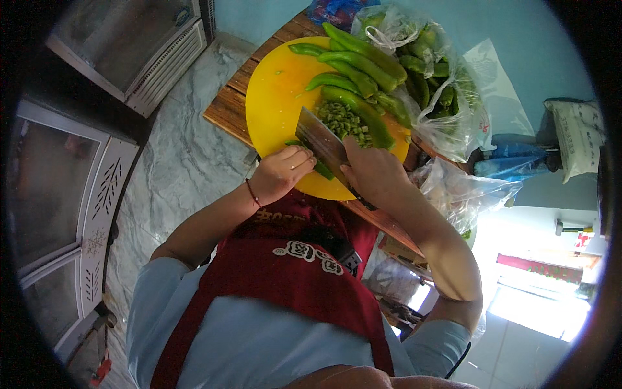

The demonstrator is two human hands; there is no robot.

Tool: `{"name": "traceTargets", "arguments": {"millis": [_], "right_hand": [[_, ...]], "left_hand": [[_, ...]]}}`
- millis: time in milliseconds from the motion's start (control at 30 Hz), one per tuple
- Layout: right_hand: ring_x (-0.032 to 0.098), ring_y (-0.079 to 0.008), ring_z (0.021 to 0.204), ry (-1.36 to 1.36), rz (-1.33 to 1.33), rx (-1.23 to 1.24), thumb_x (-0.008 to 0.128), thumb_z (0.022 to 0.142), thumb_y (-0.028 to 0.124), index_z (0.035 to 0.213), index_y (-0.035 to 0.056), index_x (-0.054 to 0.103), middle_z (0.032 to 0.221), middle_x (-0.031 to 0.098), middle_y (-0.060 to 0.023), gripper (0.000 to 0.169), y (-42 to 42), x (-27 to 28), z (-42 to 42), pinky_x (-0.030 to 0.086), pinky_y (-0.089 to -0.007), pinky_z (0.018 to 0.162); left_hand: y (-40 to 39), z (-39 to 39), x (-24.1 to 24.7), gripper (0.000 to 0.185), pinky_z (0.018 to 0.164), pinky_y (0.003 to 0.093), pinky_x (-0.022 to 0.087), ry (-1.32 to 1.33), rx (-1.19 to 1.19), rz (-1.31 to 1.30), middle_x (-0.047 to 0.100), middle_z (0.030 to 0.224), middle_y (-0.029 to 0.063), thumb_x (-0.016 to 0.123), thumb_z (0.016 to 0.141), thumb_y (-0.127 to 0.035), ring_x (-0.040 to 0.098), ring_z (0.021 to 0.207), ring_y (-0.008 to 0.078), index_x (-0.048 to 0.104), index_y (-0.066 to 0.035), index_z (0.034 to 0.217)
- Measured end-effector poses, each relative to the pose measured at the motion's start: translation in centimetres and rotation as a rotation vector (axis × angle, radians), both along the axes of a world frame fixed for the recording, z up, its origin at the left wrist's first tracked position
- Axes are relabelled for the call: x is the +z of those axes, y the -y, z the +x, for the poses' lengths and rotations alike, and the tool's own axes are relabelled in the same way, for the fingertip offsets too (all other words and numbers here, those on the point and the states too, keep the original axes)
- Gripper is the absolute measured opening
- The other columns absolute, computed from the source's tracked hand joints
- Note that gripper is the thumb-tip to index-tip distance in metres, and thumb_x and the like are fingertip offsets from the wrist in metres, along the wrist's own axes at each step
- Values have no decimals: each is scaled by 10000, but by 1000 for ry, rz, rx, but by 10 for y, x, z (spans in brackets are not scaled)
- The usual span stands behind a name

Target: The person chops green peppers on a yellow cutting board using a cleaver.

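Note:
My right hand [376, 172] grips a cleaver [323, 138] by its handle. The broad blade slants over the round yellow cutting board [272, 97], close to the fingers of my left hand [286, 170]. Those fingers press on a green pepper [322, 169] near the board's front edge; part of the pepper is hidden by the fingers and the blade. Beyond the blade lies a pile of chopped green pepper [340, 121]. Several whole green peppers [359, 65] are heaped across the far right of the board.
The board rests on a wooden table [233, 107]. A clear plastic bag of green peppers [437, 87] stands at its right, with another clear bag [452, 189] nearer me. A blue bag [335, 12] sits at the back. Glass-door refrigerators [58, 180] line the left side.

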State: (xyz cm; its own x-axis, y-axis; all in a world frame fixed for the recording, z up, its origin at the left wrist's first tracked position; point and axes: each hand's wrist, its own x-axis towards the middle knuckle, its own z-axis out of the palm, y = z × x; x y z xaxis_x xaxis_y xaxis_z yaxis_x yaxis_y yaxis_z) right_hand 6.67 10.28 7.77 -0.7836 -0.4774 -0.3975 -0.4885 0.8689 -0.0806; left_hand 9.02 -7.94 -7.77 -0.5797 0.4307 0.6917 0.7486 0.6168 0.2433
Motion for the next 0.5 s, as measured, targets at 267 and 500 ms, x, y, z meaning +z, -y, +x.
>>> {"name": "traceTargets", "arguments": {"millis": [267, 500], "right_hand": [[624, -418, 762, 88, 14, -70, 556, 897, 244, 1070, 25, 373, 756, 627, -212, 334, 13, -14, -12, 495, -496, 662], [620, -403, 653, -111, -143, -128, 561, 902, 289, 1090, 44, 380, 686, 614, -199, 358, 23, -62, -16, 495, -491, 562]], "left_hand": [[3, -1, -4, 206, 783, 310, 522, 80, -35, -26, 632, 979, 61, 683, 739, -60, 603, 941, 230, 656, -35, 942], [4, 4, 5, 198, 773, 276, 493, 168, -35, -61, 611, 999, 38, 602, 777, -81, 586, 925, 197, 638, -65, 972]]}}
